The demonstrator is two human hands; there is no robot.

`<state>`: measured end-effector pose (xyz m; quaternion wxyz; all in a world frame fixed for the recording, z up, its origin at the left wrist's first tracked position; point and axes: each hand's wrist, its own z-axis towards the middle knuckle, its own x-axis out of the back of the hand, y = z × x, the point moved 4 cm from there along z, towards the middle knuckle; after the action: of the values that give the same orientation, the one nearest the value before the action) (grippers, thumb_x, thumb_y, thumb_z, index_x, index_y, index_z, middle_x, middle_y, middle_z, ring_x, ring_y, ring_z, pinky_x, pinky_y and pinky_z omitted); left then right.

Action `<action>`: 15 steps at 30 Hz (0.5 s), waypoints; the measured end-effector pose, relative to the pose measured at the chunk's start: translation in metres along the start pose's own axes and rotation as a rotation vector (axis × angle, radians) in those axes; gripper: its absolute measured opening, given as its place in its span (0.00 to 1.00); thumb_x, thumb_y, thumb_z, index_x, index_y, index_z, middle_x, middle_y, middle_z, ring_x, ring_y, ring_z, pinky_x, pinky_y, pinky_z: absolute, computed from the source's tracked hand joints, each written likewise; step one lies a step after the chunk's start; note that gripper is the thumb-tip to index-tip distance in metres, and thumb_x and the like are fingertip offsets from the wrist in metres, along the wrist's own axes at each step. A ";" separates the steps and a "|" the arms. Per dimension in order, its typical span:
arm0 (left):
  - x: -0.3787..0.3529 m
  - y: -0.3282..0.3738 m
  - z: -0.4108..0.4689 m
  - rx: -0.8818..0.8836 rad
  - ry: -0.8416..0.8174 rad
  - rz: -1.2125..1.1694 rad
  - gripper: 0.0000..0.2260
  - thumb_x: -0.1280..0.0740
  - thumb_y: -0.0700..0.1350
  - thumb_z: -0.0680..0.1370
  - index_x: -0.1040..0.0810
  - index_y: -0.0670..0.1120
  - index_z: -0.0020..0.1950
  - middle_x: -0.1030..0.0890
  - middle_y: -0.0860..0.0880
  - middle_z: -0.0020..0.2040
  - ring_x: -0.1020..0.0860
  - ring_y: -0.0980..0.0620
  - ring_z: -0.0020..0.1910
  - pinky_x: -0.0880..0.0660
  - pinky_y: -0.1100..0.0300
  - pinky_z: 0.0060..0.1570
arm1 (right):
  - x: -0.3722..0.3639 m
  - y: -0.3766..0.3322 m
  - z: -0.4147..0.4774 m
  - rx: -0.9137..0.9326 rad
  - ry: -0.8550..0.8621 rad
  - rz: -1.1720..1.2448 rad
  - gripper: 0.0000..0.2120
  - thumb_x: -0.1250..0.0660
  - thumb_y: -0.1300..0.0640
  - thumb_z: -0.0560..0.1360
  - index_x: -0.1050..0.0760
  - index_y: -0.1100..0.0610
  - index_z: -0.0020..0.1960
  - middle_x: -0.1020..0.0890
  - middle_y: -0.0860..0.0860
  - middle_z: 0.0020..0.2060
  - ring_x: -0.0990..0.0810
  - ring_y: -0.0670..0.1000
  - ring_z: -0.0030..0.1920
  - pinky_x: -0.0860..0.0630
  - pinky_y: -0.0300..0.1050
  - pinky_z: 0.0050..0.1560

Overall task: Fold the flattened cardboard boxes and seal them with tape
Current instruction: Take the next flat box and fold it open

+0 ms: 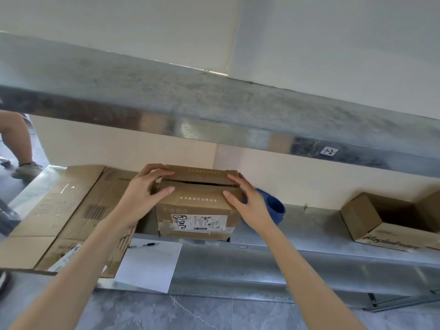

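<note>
Left hand (147, 188) and right hand (247, 201) press flat, fingers spread, on either end of the cardboard box (197, 206), clutching nothing; its flap seam runs left to right, label facing the person; it sits on a metal shelf (309, 232) against a cream wall, flattened cardboard (59, 210) alongside.

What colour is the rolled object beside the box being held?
The rolled object is blue, clearest in the head view.
</note>
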<state>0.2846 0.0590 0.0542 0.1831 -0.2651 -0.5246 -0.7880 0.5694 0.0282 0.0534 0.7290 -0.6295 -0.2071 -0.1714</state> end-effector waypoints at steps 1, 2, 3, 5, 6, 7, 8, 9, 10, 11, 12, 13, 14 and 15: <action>0.004 -0.003 0.000 0.007 0.004 0.003 0.14 0.28 0.48 0.77 0.22 0.56 0.62 0.27 0.58 0.64 0.31 0.71 0.60 0.35 0.63 0.63 | -0.005 -0.002 0.002 0.012 0.003 -0.001 0.20 0.31 0.47 0.78 0.31 0.36 0.68 0.37 0.25 0.69 0.44 0.34 0.75 0.37 0.40 0.73; 0.005 -0.005 0.001 0.008 0.008 -0.001 0.14 0.28 0.48 0.77 0.22 0.56 0.61 0.27 0.58 0.63 0.30 0.71 0.60 0.36 0.65 0.63 | -0.005 -0.003 0.003 0.013 0.014 -0.009 0.20 0.31 0.47 0.78 0.30 0.38 0.69 0.37 0.32 0.72 0.45 0.30 0.72 0.38 0.38 0.72; 0.001 -0.003 0.002 0.003 0.009 -0.010 0.13 0.28 0.48 0.77 0.21 0.56 0.61 0.27 0.58 0.63 0.30 0.71 0.61 0.36 0.67 0.62 | -0.001 -0.002 0.003 0.007 0.028 -0.023 0.21 0.31 0.48 0.78 0.29 0.40 0.70 0.36 0.38 0.74 0.45 0.27 0.70 0.38 0.32 0.70; -0.017 0.003 0.002 0.004 -0.012 -0.024 0.13 0.27 0.46 0.77 0.20 0.52 0.61 0.26 0.57 0.63 0.28 0.68 0.61 0.36 0.70 0.62 | 0.013 0.002 0.001 -0.014 0.039 -0.070 0.21 0.31 0.48 0.78 0.28 0.43 0.70 0.36 0.45 0.76 0.44 0.29 0.72 0.40 0.27 0.66; -0.029 0.004 0.000 0.016 -0.027 -0.025 0.13 0.27 0.45 0.77 0.19 0.50 0.61 0.26 0.55 0.63 0.27 0.63 0.62 0.35 0.67 0.62 | 0.020 0.006 -0.001 -0.027 0.033 -0.100 0.21 0.31 0.48 0.78 0.28 0.44 0.70 0.36 0.47 0.77 0.42 0.33 0.74 0.40 0.29 0.66; -0.040 0.004 -0.004 0.032 -0.038 -0.028 0.13 0.26 0.43 0.76 0.19 0.47 0.60 0.25 0.52 0.63 0.25 0.58 0.63 0.34 0.64 0.63 | 0.024 0.009 -0.002 -0.041 0.024 -0.126 0.21 0.31 0.48 0.78 0.28 0.44 0.70 0.37 0.47 0.77 0.40 0.38 0.75 0.39 0.31 0.66; -0.048 0.003 -0.008 0.049 -0.039 -0.039 0.13 0.26 0.41 0.76 0.19 0.44 0.60 0.24 0.50 0.63 0.25 0.54 0.63 0.34 0.63 0.64 | 0.026 0.010 -0.003 -0.051 0.017 -0.142 0.22 0.30 0.48 0.78 0.28 0.44 0.70 0.37 0.47 0.78 0.36 0.42 0.74 0.36 0.31 0.64; -0.052 0.001 -0.010 0.057 -0.029 -0.050 0.13 0.26 0.40 0.75 0.19 0.43 0.60 0.24 0.49 0.63 0.25 0.52 0.63 0.35 0.64 0.64 | 0.026 0.011 -0.003 -0.054 0.021 -0.150 0.22 0.30 0.48 0.78 0.28 0.44 0.71 0.38 0.47 0.78 0.32 0.49 0.73 0.34 0.29 0.60; -0.049 -0.001 -0.011 0.057 -0.009 -0.054 0.13 0.26 0.40 0.75 0.18 0.43 0.60 0.23 0.50 0.63 0.25 0.53 0.63 0.35 0.67 0.64 | 0.023 0.012 -0.001 -0.054 0.029 -0.154 0.22 0.30 0.48 0.78 0.28 0.44 0.71 0.38 0.47 0.78 0.29 0.57 0.69 0.33 0.27 0.56; -0.044 -0.005 -0.009 0.054 0.010 -0.051 0.14 0.26 0.40 0.75 0.18 0.44 0.60 0.24 0.51 0.63 0.25 0.54 0.63 0.36 0.69 0.63 | 0.020 0.013 0.002 -0.063 0.032 -0.152 0.23 0.31 0.48 0.78 0.29 0.44 0.72 0.38 0.47 0.78 0.29 0.61 0.66 0.34 0.23 0.54; -0.038 -0.009 -0.008 0.054 0.017 -0.041 0.14 0.26 0.41 0.76 0.19 0.45 0.61 0.24 0.52 0.62 0.25 0.56 0.62 0.36 0.70 0.63 | 0.013 0.013 0.004 -0.077 0.025 -0.138 0.23 0.31 0.48 0.78 0.29 0.44 0.72 0.38 0.46 0.78 0.29 0.61 0.65 0.35 0.21 0.54; -0.033 -0.013 -0.005 0.056 0.010 -0.026 0.15 0.26 0.42 0.76 0.19 0.47 0.62 0.25 0.54 0.63 0.26 0.57 0.62 0.36 0.69 0.63 | 0.007 0.013 0.005 -0.079 0.014 -0.115 0.23 0.31 0.48 0.79 0.30 0.44 0.73 0.38 0.45 0.78 0.30 0.59 0.66 0.35 0.21 0.57; -0.029 -0.017 -0.004 0.062 -0.006 -0.009 0.15 0.27 0.43 0.76 0.20 0.48 0.63 0.25 0.54 0.63 0.27 0.57 0.62 0.35 0.65 0.64 | 0.000 0.014 0.006 -0.074 0.002 -0.089 0.23 0.32 0.48 0.79 0.30 0.44 0.73 0.39 0.44 0.78 0.32 0.55 0.70 0.35 0.25 0.63; -0.026 -0.021 -0.004 0.067 -0.023 0.003 0.15 0.27 0.44 0.77 0.20 0.49 0.63 0.26 0.55 0.63 0.27 0.57 0.62 0.34 0.62 0.64 | -0.005 0.016 0.006 -0.070 -0.007 -0.065 0.23 0.32 0.48 0.79 0.30 0.44 0.72 0.39 0.42 0.77 0.35 0.50 0.74 0.36 0.33 0.70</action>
<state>0.2928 0.0639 0.0220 0.1869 -0.2689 -0.5523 -0.7666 0.5725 0.0364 0.0375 0.7000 -0.6479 -0.2241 -0.2000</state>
